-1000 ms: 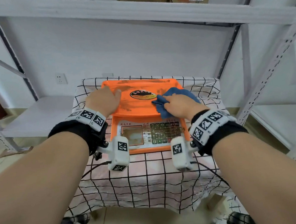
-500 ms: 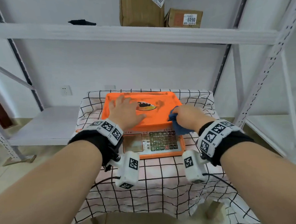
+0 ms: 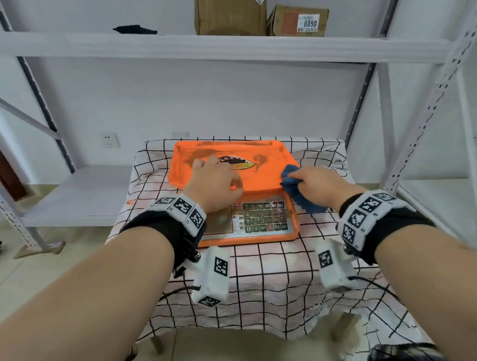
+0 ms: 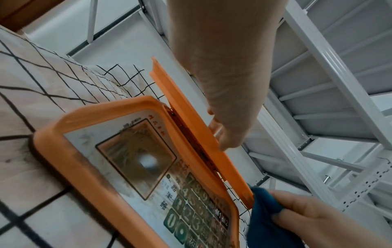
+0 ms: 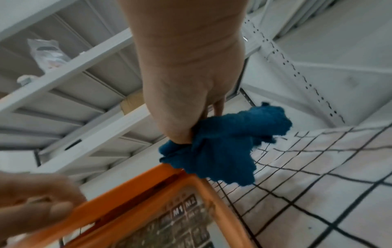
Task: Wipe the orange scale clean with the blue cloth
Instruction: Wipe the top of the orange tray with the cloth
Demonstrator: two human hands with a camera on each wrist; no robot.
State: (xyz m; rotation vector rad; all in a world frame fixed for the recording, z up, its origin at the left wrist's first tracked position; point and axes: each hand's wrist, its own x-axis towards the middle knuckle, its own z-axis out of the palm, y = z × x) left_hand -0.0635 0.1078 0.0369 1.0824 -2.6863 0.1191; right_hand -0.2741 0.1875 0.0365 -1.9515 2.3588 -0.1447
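scale: orange plastic weighing scale (image 3: 260, 184), flat rectangular tray with raised rim, brown smears on the glossy top, oval sticker mid-tray; sits centre of the table
panel: white sloped front panel (image 3: 257, 216) at the scale's 6 o'clock, green number keys, scuffed brownish display window (image 4: 137, 157)
cloth: blue fuzzy terry cloth (image 5: 220, 146), bunched, frayed edge hanging loose; at the tray's near-right corner, 4 o'clock from tray centre
right hand: right hand (image 3: 320, 186) fist-curled round the cloth, wad sticks out past the knuckles and touches the tray rim; loose end drapes toward the panel's right edge
left hand: left hand (image 3: 215, 181) palm-down on the tray's near-left part, fingers spread and fairly straight, gripping nothing; thumb by the near rim
table cover: white fabric table cover (image 3: 265, 276) with black grid lines, wrinkled, pinkish stains
shelving: white metal rack shelving (image 3: 223, 47) around the table, perforated uprights; two brown cardboard boxes (image 3: 298, 19) on top shelf at 12 o'clock
hidden: left palm covers part of the sticker; display text unreadable; right fingertips buried in cloth; wrist views blurred at edges; table legs mostly under the cover
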